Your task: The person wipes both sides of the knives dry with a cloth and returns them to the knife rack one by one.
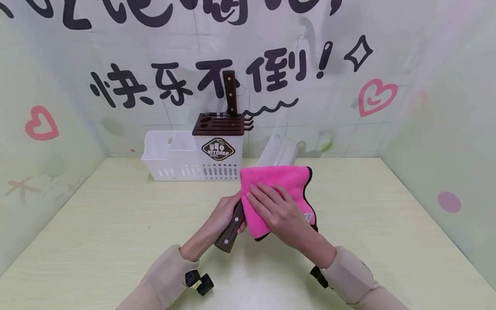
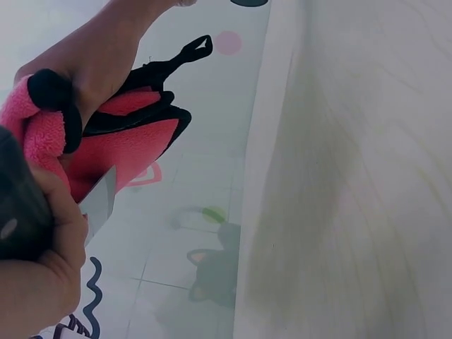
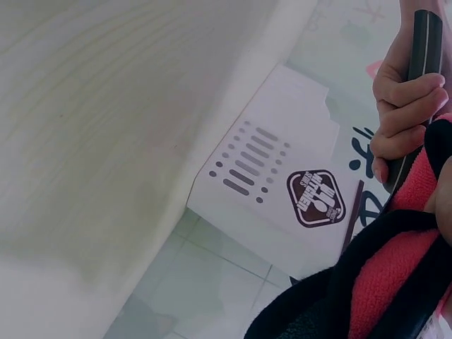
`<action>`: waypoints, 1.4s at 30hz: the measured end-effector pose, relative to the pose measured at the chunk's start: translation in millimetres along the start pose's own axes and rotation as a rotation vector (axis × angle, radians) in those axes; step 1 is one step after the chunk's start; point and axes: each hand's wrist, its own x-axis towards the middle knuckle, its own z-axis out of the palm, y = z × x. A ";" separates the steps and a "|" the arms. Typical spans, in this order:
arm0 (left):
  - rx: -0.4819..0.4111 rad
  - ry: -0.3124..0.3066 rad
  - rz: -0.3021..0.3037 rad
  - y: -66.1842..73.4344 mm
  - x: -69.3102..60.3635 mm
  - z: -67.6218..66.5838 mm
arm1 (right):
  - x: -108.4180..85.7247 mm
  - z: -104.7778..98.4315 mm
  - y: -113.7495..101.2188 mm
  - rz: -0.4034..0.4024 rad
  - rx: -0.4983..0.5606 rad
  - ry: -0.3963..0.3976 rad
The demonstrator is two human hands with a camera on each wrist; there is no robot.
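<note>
The left hand (image 1: pixel 224 212) grips the dark riveted handle of a cleaver (image 1: pixel 231 230) above the table. Its broad, pale blade (image 1: pixel 273 153) points away toward the back wall, with a small hole near the far corner. A pink cloth (image 1: pixel 292 178) with black edging drapes over much of this blade. On top of it lies the right hand (image 1: pixel 280 211), holding the cloth against the blade; the thumb is hidden in the head view. From the left wrist, a bare corner of the blade (image 2: pixel 101 205) sticks out below the folded cloth (image 2: pixel 127 148).
At the back of the table (image 1: pixel 155 232) stands a white perforated knife block (image 1: pixel 218 168) with a brown slotted top. One dark-handled knife (image 1: pixel 230 92) stands upright in it, and an open-topped white bin (image 1: pixel 156 148) adjoins it on the left. Walls close in the back and both sides.
</note>
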 end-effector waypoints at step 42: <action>-0.024 0.108 0.013 5.8 0.7 0.0 | 1.1 -6.1 -6.4 -0.134 -0.091 0.043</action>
